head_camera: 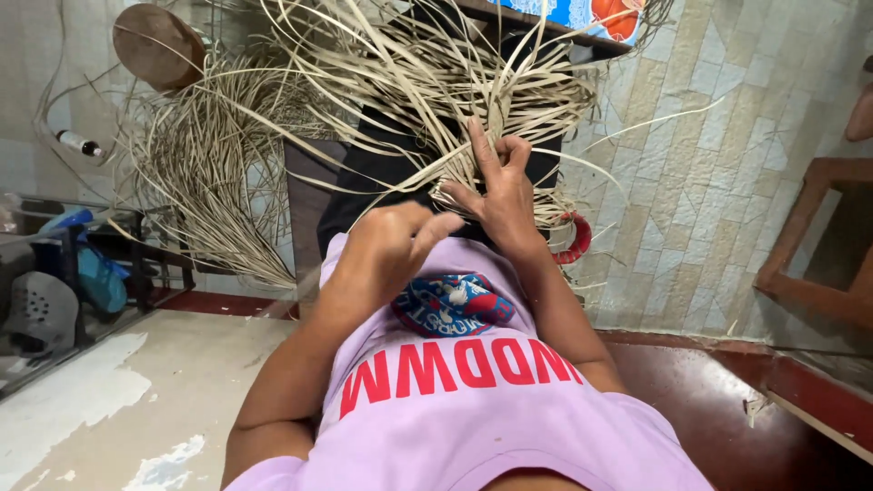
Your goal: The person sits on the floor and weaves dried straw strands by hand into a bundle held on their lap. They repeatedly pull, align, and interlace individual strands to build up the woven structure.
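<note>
A loose mass of pale dried palm strips [427, 82] lies across my lap and fans outward. My right hand [498, 195] pinches several strips at the woven edge [455, 193], fingers bent around them. My left hand [391, 241] is curled just beside it, fingertips touching the same woven edge. Both forearms rest over my lilac shirt [455, 409]. Dark trousers [382, 155] show beneath the strips.
A second heap of strips [209, 173] lies at left on the tiled floor. A round brown object [159, 45] sits at top left, a bottle [80, 143] near it. Blue things [91, 273] sit on a low rack at left. A wooden frame [818, 264] stands at right.
</note>
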